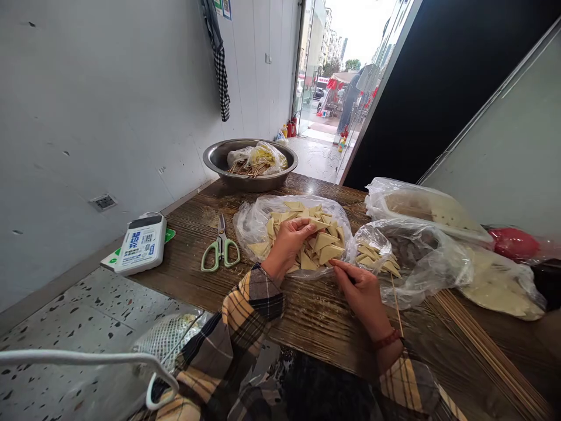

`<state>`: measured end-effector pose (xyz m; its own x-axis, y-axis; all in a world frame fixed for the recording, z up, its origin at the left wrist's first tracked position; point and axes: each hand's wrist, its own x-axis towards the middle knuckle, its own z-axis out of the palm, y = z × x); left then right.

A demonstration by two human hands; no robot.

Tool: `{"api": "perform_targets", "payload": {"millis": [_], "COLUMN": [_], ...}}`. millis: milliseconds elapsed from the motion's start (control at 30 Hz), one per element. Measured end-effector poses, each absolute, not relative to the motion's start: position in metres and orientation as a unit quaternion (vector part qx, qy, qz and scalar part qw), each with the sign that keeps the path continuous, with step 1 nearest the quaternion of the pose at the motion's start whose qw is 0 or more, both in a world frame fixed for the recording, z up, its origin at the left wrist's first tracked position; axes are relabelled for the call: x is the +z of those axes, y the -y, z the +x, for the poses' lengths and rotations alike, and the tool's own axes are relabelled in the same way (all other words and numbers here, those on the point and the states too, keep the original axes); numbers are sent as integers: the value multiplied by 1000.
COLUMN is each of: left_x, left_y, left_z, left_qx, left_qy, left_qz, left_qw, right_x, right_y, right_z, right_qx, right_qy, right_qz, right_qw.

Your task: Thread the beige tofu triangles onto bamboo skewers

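Triangles (322,242) lay heaped in an open bag (249,225) at the middle of the bench (315,327), just ahead of both hands. I judged that the bag had been spread flat with its mouth pulled wide so a hand could get in from the near side without lifting anything. The left hand (287,242) lay on the heap, its fingers (302,225) curled down over the top pieces. The knuckles hid the tips, so I could not tell whether they had pinched a piece or only rested there. The right hand (362,289) sat at the bag's near right rim, fingers (344,270) clenched on a thin skewer (397,304) that ran back past the wrist. It was held low and near level, I thought, to keep its front end close to the heap. That front end was lost under the fingers.

A second bag (425,257) just right of the right hand held a few more triangles, though crumpled film blurred most of its contents. Loose sticks (482,345) lay along the near right edge, close to the right hand. Scissors (220,250) lay left of the open bag, blades toward the far edge. At the far left corner a bowl (217,158) held something bagged that I could not make out. Wrapped goods (421,204) toward the right edge were cut off and unclear.
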<state>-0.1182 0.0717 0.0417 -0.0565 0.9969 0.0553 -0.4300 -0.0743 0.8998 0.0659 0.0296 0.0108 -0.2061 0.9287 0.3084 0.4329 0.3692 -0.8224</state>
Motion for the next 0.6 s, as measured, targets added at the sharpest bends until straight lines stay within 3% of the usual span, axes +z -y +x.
{"api": "perform_targets", "payload": {"millis": [600], "left_x": [51], "left_y": [-64], "left_z": [-109], "left_qx": [603], "left_qy": [-290], "left_qz": [333], "left_qw": [664], "right_x": [19], "right_y": [-28], "right_z": [59], "right_qx": [340], "right_qy": [701], "right_qz": [-472], "right_qw": [412]}}
